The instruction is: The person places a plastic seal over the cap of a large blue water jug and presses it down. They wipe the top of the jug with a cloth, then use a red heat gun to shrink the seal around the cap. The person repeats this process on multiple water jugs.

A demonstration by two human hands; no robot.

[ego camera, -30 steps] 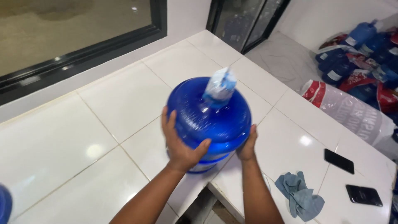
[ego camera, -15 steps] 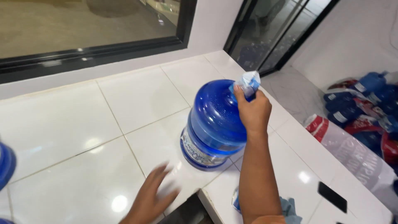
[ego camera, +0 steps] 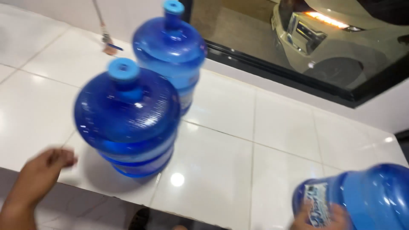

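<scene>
Blue water jugs stood and lay across the white tiled surface. The nearest upright jug sat close to the surface's front edge, its light-blue cap on top and its ribbed body blurred by camera motion. Behind it and slightly to the right stood a second upright jug, also capped, near the dark-framed window that ran along the back of the surface. Through the glass a pale car showed with a lit headlamp.

At the lower right corner a third jug lay tilted toward its side, partly cut off by the frame, with a printed label facing the camera. The right hand was pressed against the label end of this jug, its fingers curled onto the plastic; most of the hand was out of view, so how firm the hold was could not be told.

The left hand hovered at the lower left, just beside the base of the nearest upright jug but apart from it. It was blurred, its fingers loosely bent and holding nothing.

At the far back left, a thin cord with a small reddish end piece rested on the tiles beside the wall.
</scene>
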